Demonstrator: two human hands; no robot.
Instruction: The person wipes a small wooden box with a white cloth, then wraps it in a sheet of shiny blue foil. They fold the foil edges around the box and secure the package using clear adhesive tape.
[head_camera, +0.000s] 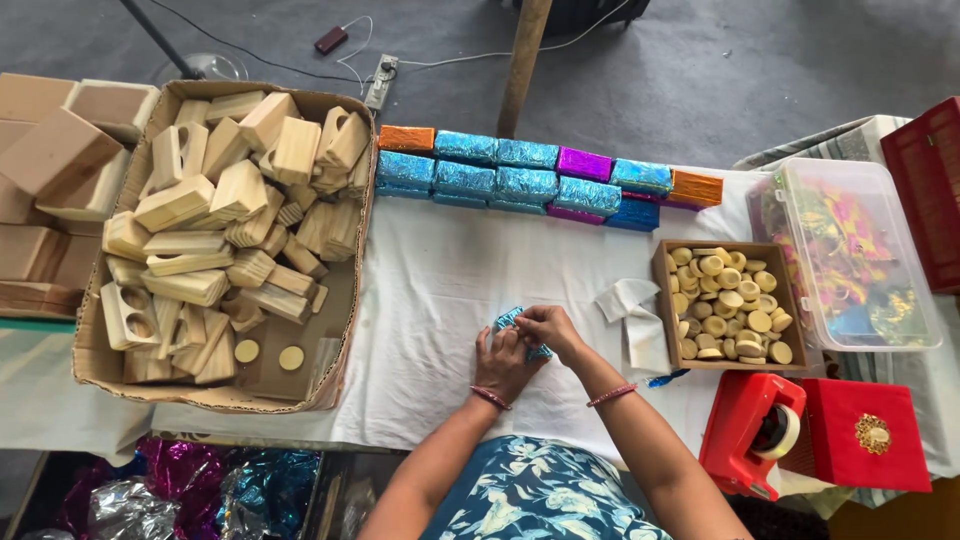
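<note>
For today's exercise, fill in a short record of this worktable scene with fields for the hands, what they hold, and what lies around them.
Left hand: left hand pressed on a small blue foil-wrapped piece
Right hand: right hand gripping the same piece
Surface: white cloth over the table
Far edge: row of foil-wrapped blocks, mostly blue, some orange and purple
Left side: cardboard box of wooden blocks
Right side: small box of wooden discs; clear lidded tub; red tape dispenser
</note>
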